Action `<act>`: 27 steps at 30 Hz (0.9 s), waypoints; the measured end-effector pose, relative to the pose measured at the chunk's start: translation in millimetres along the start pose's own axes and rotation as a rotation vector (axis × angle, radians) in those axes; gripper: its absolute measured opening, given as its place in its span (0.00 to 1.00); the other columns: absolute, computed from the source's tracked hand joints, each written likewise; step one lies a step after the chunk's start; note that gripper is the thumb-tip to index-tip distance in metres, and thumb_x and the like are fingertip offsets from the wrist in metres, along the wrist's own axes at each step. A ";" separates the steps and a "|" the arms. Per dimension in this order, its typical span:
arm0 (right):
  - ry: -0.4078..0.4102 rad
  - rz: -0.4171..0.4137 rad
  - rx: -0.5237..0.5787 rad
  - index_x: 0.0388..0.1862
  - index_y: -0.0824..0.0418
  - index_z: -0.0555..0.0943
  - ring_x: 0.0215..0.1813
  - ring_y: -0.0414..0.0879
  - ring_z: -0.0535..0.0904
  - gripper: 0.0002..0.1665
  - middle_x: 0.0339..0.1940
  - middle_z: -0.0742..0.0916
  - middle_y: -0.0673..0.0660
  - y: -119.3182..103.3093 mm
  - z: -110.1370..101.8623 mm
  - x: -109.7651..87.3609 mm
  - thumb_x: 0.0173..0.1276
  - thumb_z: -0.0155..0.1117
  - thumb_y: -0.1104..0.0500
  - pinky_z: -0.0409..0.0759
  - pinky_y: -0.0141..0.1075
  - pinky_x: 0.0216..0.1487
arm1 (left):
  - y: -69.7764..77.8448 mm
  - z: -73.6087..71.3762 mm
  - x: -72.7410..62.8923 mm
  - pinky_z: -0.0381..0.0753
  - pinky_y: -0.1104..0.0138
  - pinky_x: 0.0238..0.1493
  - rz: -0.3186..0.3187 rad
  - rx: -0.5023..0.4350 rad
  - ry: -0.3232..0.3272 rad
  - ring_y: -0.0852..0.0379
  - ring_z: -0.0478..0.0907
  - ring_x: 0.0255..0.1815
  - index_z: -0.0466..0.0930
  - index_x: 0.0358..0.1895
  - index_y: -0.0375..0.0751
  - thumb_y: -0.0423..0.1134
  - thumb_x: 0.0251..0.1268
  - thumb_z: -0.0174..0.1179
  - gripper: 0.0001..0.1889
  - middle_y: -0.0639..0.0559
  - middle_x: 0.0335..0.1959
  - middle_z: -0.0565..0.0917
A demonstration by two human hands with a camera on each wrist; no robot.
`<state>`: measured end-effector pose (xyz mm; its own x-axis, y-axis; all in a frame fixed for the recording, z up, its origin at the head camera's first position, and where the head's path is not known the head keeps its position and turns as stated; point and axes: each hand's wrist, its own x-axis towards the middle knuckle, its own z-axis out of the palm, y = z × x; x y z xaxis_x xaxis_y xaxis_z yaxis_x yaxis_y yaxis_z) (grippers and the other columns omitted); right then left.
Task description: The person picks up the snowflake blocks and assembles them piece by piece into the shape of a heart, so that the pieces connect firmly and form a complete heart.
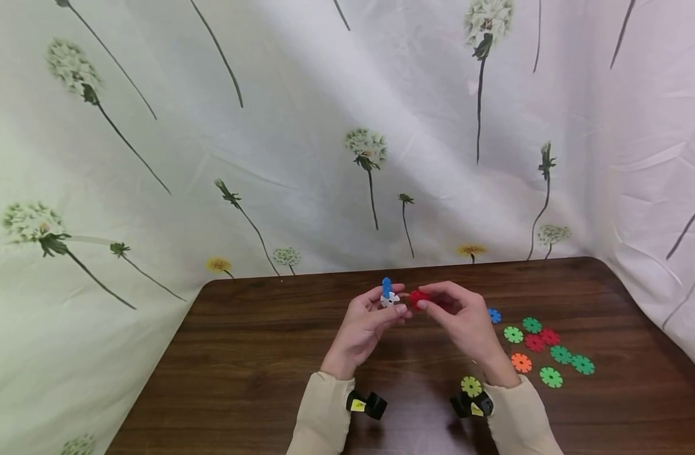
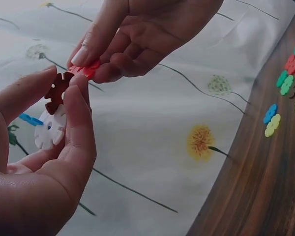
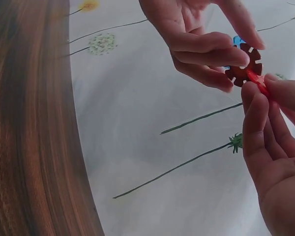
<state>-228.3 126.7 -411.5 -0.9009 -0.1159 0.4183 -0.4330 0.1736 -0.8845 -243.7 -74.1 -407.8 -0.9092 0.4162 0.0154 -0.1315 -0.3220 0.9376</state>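
My left hand (image 1: 359, 328) grips a small chain of notched plastic discs over the table. In the left wrist view its thumb and fingers pinch a brown disc (image 2: 57, 94), which stands against a white disc (image 2: 50, 130). From the white one a blue disc (image 1: 386, 287) sticks up. Between right thumb and fingertips, my right hand (image 1: 465, 321) pinches a red disc (image 3: 258, 81). The red disc meets the brown disc's edge at an angle; fingertips hide whether their notches interlock.
Loose discs lie to the right on the dark wooden table (image 1: 239, 360), among them an orange disc (image 1: 520, 363), a blue disc (image 1: 495, 315) and several green ones. A yellow disc (image 1: 471, 386) lies near the right wrist. Behind the table hangs a dandelion-patterned cloth (image 1: 302, 158).
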 end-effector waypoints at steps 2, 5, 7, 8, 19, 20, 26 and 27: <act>-0.008 0.000 -0.002 0.50 0.61 0.82 0.41 0.41 0.83 0.15 0.45 0.87 0.55 0.2 -0.3 0.1 0.64 0.67 0.61 0.84 0.30 0.43 | -0.4 0.0 0.1 0.83 0.69 0.50 0.002 0.011 -0.003 0.60 0.85 0.38 0.63 0.66 0.25 0.31 0.63 0.63 0.31 0.52 0.43 0.83; -0.011 0.001 -0.006 0.50 0.62 0.82 0.40 0.42 0.83 0.16 0.45 0.87 0.55 -0.1 -0.8 0.1 0.65 0.67 0.61 0.83 0.31 0.42 | -1.2 0.0 0.3 0.83 0.69 0.49 0.002 0.013 -0.005 0.60 0.85 0.38 0.64 0.66 0.26 0.31 0.63 0.63 0.30 0.52 0.44 0.84; -0.011 0.001 -0.009 0.50 0.62 0.82 0.39 0.42 0.83 0.15 0.45 0.87 0.55 -0.6 -0.9 0.1 0.65 0.67 0.61 0.83 0.31 0.41 | -1.4 0.1 0.4 0.83 0.69 0.49 0.002 0.007 -0.007 0.60 0.85 0.39 0.65 0.66 0.27 0.32 0.62 0.64 0.30 0.52 0.45 0.84; -0.013 0.000 -0.013 0.50 0.62 0.82 0.39 0.42 0.82 0.15 0.45 0.87 0.55 -0.8 -1.1 0.1 0.65 0.67 0.61 0.83 0.31 0.41 | -1.6 0.2 0.4 0.83 0.69 0.49 0.002 0.002 -0.010 0.60 0.85 0.39 0.65 0.66 0.27 0.33 0.62 0.64 0.30 0.52 0.45 0.84; 0.032 -0.064 0.075 0.51 0.70 0.79 0.37 0.40 0.86 0.13 0.38 0.88 0.52 6.6 -20.6 4.2 0.71 0.58 0.64 0.85 0.32 0.40 | -0.1 -0.9 -0.1 0.83 0.72 0.47 0.002 -0.061 0.003 0.61 0.85 0.37 0.61 0.68 0.27 0.29 0.64 0.61 0.30 0.51 0.45 0.84; 0.055 -0.070 0.087 0.50 0.71 0.79 0.37 0.40 0.86 0.13 0.37 0.88 0.50 7.2 -24.9 4.8 0.72 0.57 0.64 0.85 0.32 0.39 | 0.0 -1.5 0.0 0.83 0.72 0.46 0.002 -0.066 0.005 0.62 0.85 0.37 0.61 0.68 0.28 0.29 0.63 0.61 0.30 0.50 0.45 0.83; 0.195 0.043 0.069 0.51 0.70 0.79 0.36 0.36 0.85 0.15 0.35 0.88 0.42 19.9 -53.8 5.8 0.73 0.57 0.60 0.83 0.28 0.36 | 0.4 -4.2 0.7 0.83 0.72 0.47 0.013 -0.074 0.004 0.61 0.85 0.38 0.63 0.67 0.32 0.30 0.63 0.62 0.30 0.50 0.47 0.82; 0.200 0.078 0.028 0.52 0.69 0.78 0.36 0.35 0.84 0.16 0.35 0.87 0.42 24.9 -58.3 5.5 0.73 0.57 0.58 0.83 0.27 0.37 | 0.4 -4.5 1.0 0.82 0.72 0.47 0.014 -0.074 0.005 0.61 0.85 0.38 0.63 0.67 0.33 0.30 0.63 0.62 0.30 0.50 0.47 0.82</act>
<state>-245.8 187.4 -419.2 -0.9209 0.0940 0.3783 -0.3630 0.1472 -0.9201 -246.4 -77.6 -408.9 -0.9132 0.4067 0.0261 -0.1474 -0.3895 0.9092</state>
